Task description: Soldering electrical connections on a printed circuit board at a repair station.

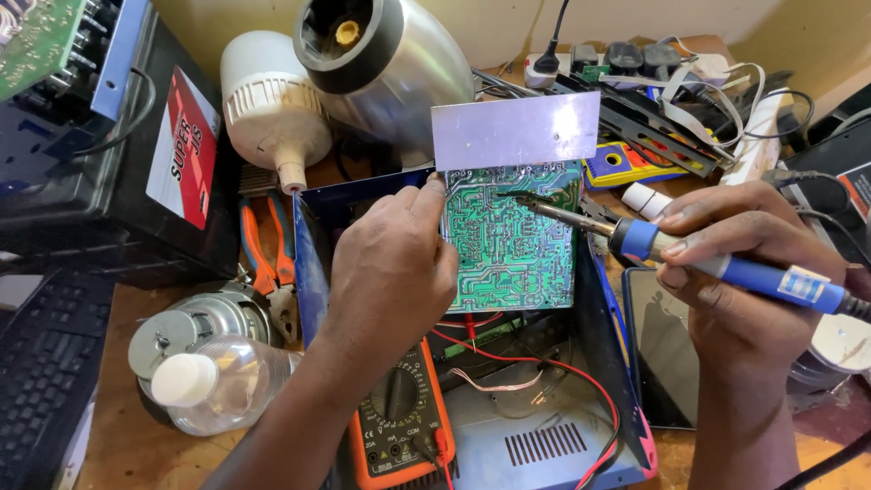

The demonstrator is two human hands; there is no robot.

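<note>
My left hand [392,263] holds a green circuit board [511,238] upright by its left edge, solder side toward me, with a shiny metal plate [514,130] fixed along its top. My right hand [739,263] grips a blue-handled soldering iron [726,268]. Its tip [508,196] touches the upper part of the board. The board stands over an open blue metal case [544,426] with red and white wires inside.
An orange multimeter [399,422] lies in front of the case. Orange pliers [266,245], a plastic bottle [213,381], a round motor [195,322], a white bulb [272,104], a steel vessel [381,63], a power strip [626,62], a tablet [662,349] and a keyboard [41,363] crowd the wooden bench.
</note>
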